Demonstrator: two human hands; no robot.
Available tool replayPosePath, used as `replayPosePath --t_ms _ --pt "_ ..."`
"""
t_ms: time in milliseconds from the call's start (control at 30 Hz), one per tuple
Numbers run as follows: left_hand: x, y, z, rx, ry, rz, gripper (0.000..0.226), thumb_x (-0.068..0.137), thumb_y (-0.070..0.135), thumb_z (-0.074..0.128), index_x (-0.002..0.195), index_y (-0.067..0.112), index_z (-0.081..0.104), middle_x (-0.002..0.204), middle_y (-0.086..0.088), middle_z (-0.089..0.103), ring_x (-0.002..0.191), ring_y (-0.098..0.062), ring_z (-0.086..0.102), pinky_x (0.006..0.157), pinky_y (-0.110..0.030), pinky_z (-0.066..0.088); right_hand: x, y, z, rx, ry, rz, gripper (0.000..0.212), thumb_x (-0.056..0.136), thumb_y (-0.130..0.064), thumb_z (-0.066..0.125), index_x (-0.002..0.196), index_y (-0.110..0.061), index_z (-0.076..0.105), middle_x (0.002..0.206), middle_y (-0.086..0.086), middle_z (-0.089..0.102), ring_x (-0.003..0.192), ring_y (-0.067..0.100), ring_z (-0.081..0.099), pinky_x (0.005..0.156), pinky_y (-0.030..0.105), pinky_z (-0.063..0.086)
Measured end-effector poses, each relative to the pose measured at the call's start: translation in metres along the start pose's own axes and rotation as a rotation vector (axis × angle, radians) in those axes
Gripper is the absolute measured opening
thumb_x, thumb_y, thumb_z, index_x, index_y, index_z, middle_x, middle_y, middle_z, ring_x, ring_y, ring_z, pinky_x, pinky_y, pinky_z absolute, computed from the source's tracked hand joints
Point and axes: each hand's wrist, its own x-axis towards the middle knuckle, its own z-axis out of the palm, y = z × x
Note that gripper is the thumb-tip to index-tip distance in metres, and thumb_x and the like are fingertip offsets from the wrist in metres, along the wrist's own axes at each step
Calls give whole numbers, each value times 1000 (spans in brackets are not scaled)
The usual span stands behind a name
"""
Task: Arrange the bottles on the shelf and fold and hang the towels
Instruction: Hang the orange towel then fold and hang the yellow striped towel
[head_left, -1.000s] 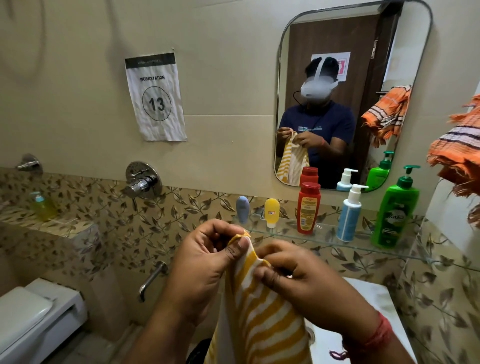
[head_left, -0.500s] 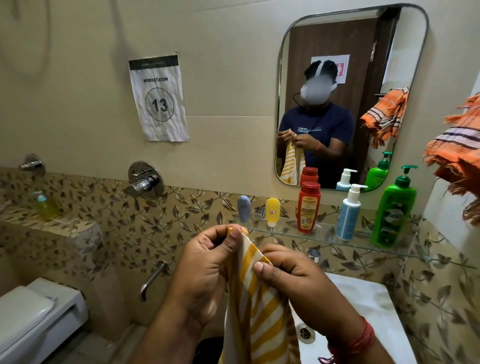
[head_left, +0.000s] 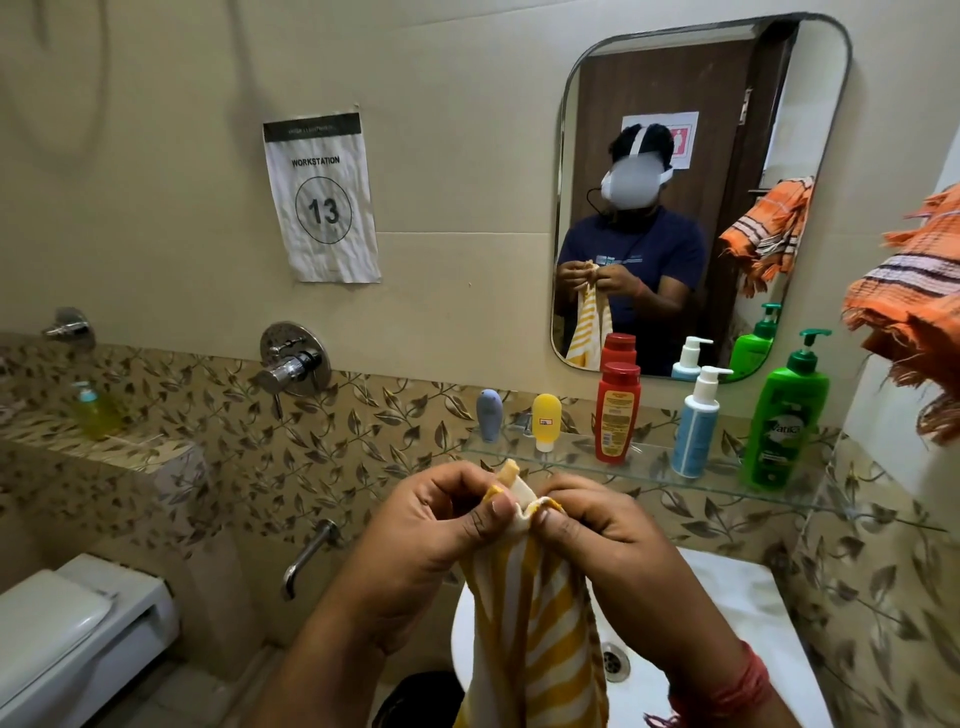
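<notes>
Five bottles stand arranged on the glass shelf (head_left: 649, 467); below it, both hands (head_left: 524, 525) pinch the yellow-and-white striped cotton towel (head_left: 535, 623), still unfolded and unhung.

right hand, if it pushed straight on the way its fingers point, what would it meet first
The right hand points left, so it would probably meet the left hand first; both pinch the towel top, almost touching.

"WORKSTATION 13" on wall paper (head_left: 322, 200)
</notes>
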Motion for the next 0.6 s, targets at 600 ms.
replayPosePath --t_ms 600 --pt "-2 5 12 91 295 175 7 70 28 71 70 31 77 75 6 74 71 -4 68 63 -18 55 -10 -6 -7 0 -342 65 26 95 -42 55 102 -24 72 107 -12 65 103 8 64 91 32 54"
